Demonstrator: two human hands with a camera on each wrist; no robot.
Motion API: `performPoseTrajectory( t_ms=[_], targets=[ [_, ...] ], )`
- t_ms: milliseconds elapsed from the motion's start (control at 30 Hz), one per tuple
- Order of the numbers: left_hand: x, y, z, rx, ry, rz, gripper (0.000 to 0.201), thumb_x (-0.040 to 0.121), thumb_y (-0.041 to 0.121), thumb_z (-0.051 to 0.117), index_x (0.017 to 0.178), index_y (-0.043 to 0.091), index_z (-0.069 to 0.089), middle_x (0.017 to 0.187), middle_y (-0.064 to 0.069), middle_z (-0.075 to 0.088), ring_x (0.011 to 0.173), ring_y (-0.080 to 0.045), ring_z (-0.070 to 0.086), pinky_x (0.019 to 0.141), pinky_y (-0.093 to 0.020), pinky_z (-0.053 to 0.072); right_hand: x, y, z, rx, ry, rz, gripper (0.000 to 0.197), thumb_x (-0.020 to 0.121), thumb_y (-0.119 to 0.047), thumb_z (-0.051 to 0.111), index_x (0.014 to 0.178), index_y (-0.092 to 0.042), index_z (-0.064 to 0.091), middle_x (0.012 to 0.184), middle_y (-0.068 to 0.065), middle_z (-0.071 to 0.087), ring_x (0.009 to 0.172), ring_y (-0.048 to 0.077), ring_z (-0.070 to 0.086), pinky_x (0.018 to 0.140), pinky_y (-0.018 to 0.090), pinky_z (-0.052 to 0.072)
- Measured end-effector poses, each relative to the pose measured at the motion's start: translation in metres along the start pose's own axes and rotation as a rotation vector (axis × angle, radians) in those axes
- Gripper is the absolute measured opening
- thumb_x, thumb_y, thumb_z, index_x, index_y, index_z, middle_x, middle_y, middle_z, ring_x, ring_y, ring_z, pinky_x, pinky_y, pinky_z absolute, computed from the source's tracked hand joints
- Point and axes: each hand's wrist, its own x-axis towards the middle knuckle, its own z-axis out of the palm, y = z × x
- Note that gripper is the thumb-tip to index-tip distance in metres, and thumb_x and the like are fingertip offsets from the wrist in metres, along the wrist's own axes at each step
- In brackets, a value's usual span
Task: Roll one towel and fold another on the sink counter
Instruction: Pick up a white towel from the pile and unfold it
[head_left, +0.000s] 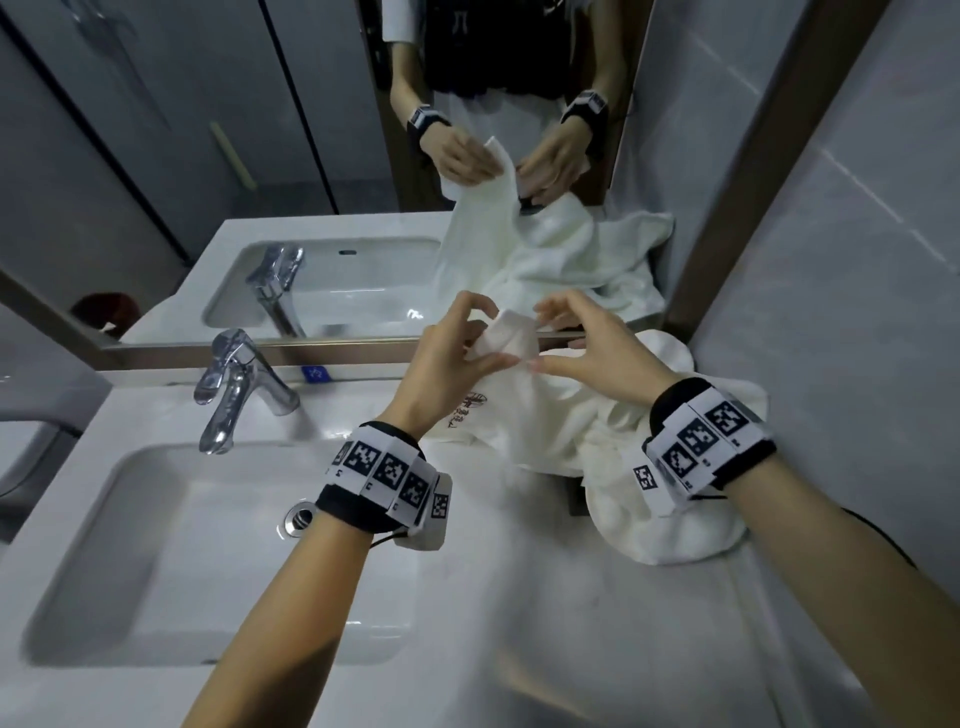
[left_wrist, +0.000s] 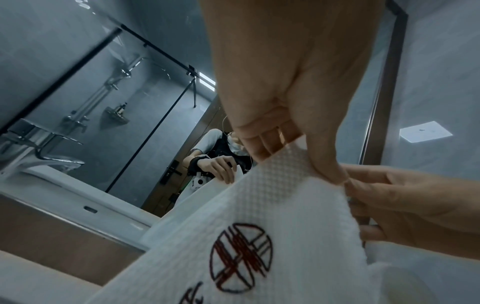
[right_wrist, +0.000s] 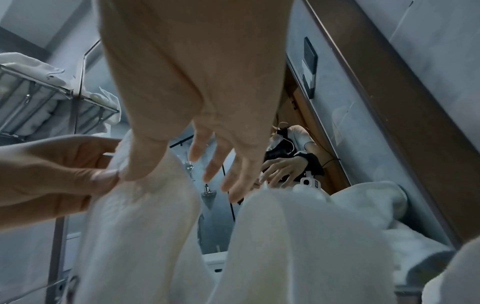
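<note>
A white towel (head_left: 540, 415) with a dark red embroidered logo (left_wrist: 240, 259) hangs from one raised corner just in front of the mirror. My left hand (head_left: 483, 332) pinches that waffle-woven corner between thumb and fingers (left_wrist: 293, 156). My right hand (head_left: 545, 338) is beside it. Its thumb tip touches the towel's edge next to the left thumb, and its fingers are spread and straight (right_wrist: 171, 172). The rest of the cloth trails down onto a crumpled white heap (head_left: 670, 519) at the counter's right end. I cannot tell whether that heap is a second towel.
A chrome faucet (head_left: 234, 389) and a white basin (head_left: 156, 545) fill the left side. The pale counter (head_left: 519, 623) runs toward me. The mirror (head_left: 260, 156) is behind, with a tiled wall close on the right. A wire rack holding towels (right_wrist: 39, 102) hangs up high.
</note>
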Motion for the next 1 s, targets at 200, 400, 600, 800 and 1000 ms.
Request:
performPoseTrajectory(
  t_ms=[200, 400, 600, 800, 1000],
  targets=[
    [0.001, -0.006, 0.006, -0.085, -0.067, -0.087, 0.047, 0.067, 0.019, 0.085, 0.094, 0.018, 0.046, 0.064, 0.013, 0.068, 0.056, -0.008, 0.056, 0.053, -0.021, 0.043, 0.010, 0.003, -0.003, 0.146, -0.179, 0.029, 0.021, 0.086, -0.012, 0.065, 0.105, -0.003, 0.064, 0.102, 0.013, 0.067, 0.096, 0.015, 0.063, 0.084, 0.020, 0.048],
    [-0.002, -0.038, 0.014, -0.022, -0.160, -0.184, 0.028, 0.075, 0.015, 0.078, 0.101, 0.014, 0.068, 0.095, -0.002, 0.074, 0.088, -0.016, 0.070, 0.078, -0.037, 0.056, 0.013, 0.006, -0.018, 0.207, 0.083, 0.030, 0.012, 0.092, -0.017, 0.059, 0.091, -0.006, 0.061, 0.088, 0.007, 0.064, 0.079, 0.010, 0.060, 0.074, 0.029, 0.049],
    [-0.022, -0.098, 0.035, 0.007, -0.210, -0.406, 0.015, 0.085, 0.012, 0.067, 0.099, 0.007, 0.068, 0.103, -0.007, 0.071, 0.096, -0.021, 0.066, 0.080, -0.022, 0.049, 0.010, -0.008, -0.062, 0.304, 0.291, -0.033, 0.012, 0.092, -0.021, 0.059, 0.086, -0.032, 0.060, 0.079, -0.022, 0.069, 0.074, -0.009, 0.063, 0.064, 0.011, 0.051],
    [-0.033, -0.121, 0.044, -0.084, -0.020, -0.560, 0.008, 0.092, 0.017, 0.058, 0.090, 0.011, 0.053, 0.098, -0.009, 0.064, 0.089, -0.020, 0.060, 0.083, -0.033, 0.048, 0.007, -0.019, -0.087, 0.306, 0.419, -0.060, 0.007, 0.089, -0.026, 0.062, 0.085, -0.031, 0.059, 0.075, -0.023, 0.068, 0.070, -0.011, 0.059, 0.065, 0.006, 0.045],
    [-0.032, -0.107, 0.002, -0.267, 0.252, -0.475, 0.006, 0.095, 0.009, 0.052, 0.090, 0.007, 0.050, 0.086, -0.014, 0.058, 0.078, -0.024, 0.055, 0.073, -0.043, 0.053, 0.006, -0.007, -0.096, 0.304, 0.585, -0.011, 0.010, 0.092, -0.027, 0.057, 0.084, -0.031, 0.055, 0.083, -0.012, 0.059, 0.070, -0.012, 0.055, 0.067, 0.008, 0.044]
  ],
)
